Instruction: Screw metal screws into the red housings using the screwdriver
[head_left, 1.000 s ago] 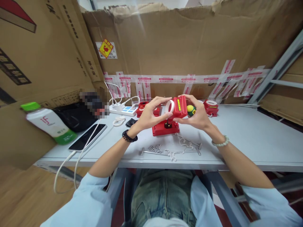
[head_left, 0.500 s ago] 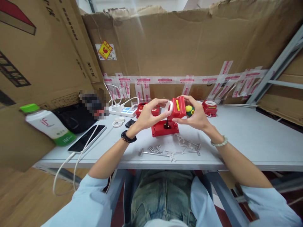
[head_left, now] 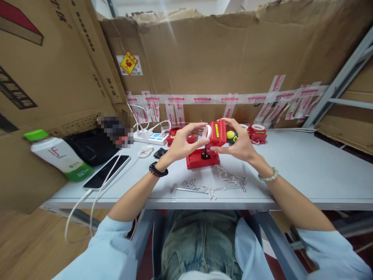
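In the middle of the table, a red box-shaped housing (head_left: 218, 134) with a yellow label is tilted above a red base (head_left: 196, 159). My right hand (head_left: 244, 147) grips its right side between thumb and fingers. The thumb and fingers of my left hand (head_left: 181, 144) pinch a white ring (head_left: 206, 132) at the housing's left face. Whether the ring is fixed there cannot be made out. A green and yellow rounded object (head_left: 231, 137) shows beyond the housing, partly hidden by my right hand. Below the base lie several metal screws (head_left: 190, 184) and T-handled wrenches (head_left: 190, 190) with white string (head_left: 225, 175).
More red housings (head_left: 258, 134) stand at the back, one with a white ring on top. Leftward are a white power strip (head_left: 154, 137), a coiled cable (head_left: 145, 151), a phone (head_left: 106, 173) and a bottle (head_left: 60, 155). Large cardboard (head_left: 201, 58) walls the far edge.
Both hands and the housing have shifted very slightly left, with the grips unchanged. Nothing else on the table has visibly moved.
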A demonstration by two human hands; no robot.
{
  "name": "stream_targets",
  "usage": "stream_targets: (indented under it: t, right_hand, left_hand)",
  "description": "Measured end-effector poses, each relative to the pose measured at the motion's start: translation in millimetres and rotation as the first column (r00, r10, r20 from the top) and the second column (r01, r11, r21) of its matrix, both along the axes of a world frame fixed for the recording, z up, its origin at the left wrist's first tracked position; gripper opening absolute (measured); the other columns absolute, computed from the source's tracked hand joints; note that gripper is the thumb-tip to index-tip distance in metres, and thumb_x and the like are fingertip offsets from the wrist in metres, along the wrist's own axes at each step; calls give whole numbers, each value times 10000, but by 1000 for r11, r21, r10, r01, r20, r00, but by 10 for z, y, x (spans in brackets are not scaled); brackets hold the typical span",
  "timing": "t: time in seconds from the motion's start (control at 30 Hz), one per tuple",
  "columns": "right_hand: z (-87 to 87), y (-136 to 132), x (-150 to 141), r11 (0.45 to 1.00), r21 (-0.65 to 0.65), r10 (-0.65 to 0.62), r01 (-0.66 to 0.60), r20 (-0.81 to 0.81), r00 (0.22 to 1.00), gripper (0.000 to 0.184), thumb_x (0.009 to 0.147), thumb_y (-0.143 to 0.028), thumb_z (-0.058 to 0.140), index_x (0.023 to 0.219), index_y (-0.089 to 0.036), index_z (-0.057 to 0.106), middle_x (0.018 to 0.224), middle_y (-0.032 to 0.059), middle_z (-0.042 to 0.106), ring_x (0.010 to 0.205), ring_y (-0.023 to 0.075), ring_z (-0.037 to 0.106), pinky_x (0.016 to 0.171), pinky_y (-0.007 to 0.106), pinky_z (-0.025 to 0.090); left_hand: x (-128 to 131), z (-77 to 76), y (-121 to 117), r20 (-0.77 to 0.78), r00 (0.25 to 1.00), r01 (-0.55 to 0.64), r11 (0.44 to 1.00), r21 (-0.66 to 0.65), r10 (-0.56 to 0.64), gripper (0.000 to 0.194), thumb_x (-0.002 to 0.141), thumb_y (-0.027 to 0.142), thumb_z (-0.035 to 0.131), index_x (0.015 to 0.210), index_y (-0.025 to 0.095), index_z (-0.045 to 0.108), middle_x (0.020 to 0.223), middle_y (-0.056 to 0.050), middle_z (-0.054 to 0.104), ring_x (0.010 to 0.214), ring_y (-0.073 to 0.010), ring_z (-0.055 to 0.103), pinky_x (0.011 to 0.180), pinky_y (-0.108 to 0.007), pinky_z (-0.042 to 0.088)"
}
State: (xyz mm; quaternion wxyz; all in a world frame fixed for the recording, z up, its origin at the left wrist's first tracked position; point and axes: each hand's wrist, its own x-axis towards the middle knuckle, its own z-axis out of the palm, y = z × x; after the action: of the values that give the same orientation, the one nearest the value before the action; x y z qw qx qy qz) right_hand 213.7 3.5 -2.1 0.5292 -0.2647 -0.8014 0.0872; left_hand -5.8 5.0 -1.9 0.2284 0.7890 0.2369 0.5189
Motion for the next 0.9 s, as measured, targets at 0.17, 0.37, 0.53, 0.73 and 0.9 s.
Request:
stream_targets:
  t: [0.17, 0.37, 0.53, 0.73, 0.9]
  right_hand:
    - [3, -8, -1, 998, 50, -28, 26, 50, 998, 857, 547, -525, 870, 1276, -259, 508, 1222, 77, 623, 1045, 271, 650, 927, 451, 550]
    - [31, -22, -10, 986, 165, -53, 35, 107, 993, 780, 608, -480, 853, 1283, -286, 514, 1221, 76, 600, 991, 255, 633, 818, 423, 572]
    - [46, -43, -9, 975, 221, -47, 21, 112, 993, 766, 620, -431, 857, 1296, -282, 528, 1223, 86, 599, 1050, 272, 616, 830, 428, 566]
    - [67, -26, 36, 1000, 2, -6, 6, 43, 999, 823, 544, -505, 872, 1267, -249, 572, 1126, 75, 687, 979, 273, 670, 878, 459, 556]
    - [79, 36, 51, 996, -92, 23, -22, 10, 1000, 647, 591, -612, 799, 1076, -204, 669, 976, 67, 721, 882, 258, 680, 791, 417, 563]
  left_hand:
    - [20, -27, 21, 31, 999, -20, 996, -91, 23, 469, 799, 485, 721, 1121, 152, 650, 1011, -107, 722, 860, -169, 681, 794, -329, 573]
    - [53, -76, 50, 78, 996, -39, 990, -136, 50, 469, 809, 547, 682, 1040, 140, 667, 973, -109, 734, 869, -183, 702, 769, -322, 583]
    - [47, -75, 57, 93, 995, 37, 987, -158, -22, 492, 793, 543, 701, 1047, 124, 662, 971, -121, 727, 870, -187, 699, 782, -335, 581]
    - [7, -31, 42, 38, 992, 119, 992, 43, -121, 523, 748, 390, 800, 1217, 235, 630, 1222, -99, 648, 1084, -212, 640, 954, -382, 526]
    - [-9, 26, -30, -87, 993, 109, 935, 338, -84, 495, 772, 317, 791, 1238, 269, 631, 1243, -87, 666, 1177, -230, 605, 1033, -422, 486]
